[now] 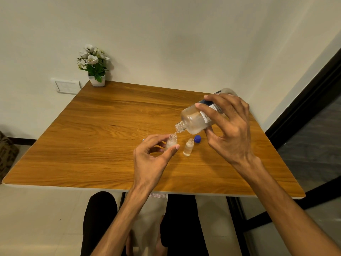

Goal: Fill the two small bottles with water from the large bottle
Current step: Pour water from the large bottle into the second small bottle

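Both hands are busy: we are pouring.
Our left hand (153,154) is pinching one small bottle (172,142) on the surface (103,126); our right hand (230,126), clamped around the large bottle (195,118), is tipping water in; next, the second small bottle (188,147).

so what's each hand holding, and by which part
Right hand holds the tilted large bottle around its labelled body; left hand pinches the small bottle by its sides.

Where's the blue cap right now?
In the head view the blue cap lies on the table, right of centre, just behind the second small bottle and below the tilted large bottle.
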A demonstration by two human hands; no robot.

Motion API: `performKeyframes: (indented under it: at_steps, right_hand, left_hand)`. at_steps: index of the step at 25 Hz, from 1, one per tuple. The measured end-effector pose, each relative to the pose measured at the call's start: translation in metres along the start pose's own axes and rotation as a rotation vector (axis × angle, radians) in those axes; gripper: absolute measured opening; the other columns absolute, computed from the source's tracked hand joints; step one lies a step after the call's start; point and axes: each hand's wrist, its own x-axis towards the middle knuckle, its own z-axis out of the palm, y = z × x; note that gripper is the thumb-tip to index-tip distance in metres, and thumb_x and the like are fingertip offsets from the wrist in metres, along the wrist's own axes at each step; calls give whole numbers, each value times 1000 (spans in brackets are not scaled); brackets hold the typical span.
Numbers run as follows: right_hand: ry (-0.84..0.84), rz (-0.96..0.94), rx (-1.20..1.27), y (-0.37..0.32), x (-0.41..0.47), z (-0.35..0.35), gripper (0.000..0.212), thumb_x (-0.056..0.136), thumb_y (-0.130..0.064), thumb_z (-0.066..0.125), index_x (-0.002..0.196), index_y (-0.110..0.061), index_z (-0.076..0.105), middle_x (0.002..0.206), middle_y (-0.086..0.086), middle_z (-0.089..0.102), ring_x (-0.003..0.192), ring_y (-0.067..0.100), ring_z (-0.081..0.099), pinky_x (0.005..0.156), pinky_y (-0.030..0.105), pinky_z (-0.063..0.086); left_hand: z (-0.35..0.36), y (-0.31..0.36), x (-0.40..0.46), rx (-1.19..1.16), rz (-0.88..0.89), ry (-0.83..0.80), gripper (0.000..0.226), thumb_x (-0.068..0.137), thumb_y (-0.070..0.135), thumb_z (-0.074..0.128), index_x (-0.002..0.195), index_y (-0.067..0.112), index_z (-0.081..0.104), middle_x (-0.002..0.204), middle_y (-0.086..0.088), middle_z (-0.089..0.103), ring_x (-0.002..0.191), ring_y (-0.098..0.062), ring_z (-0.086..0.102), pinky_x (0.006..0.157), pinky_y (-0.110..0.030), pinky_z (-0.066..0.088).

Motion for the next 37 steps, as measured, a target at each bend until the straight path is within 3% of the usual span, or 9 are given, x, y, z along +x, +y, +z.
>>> performKeyframes:
  at_steps: [20,37]
  right_hand:
    - [0,-35,0,-1,1,1,50,84,-12,79,133,-10,70,137,16,68,133,31,50,109,52,40]
    - [-9,-50,-10,-4,3,2,47,85,-12,77,132,-10,72,137,15,69,133,31,52,111,51,38]
  left_hand:
    - [1,2,0,-22,8,-1,32,75,13,93,105,15,82,104,4,78,88,-15,72,73,-25,59]
    - [-2,-2,0,-30,10,6,32,75,14,93,104,18,82,102,5,77,85,-10,70,72,-30,58]
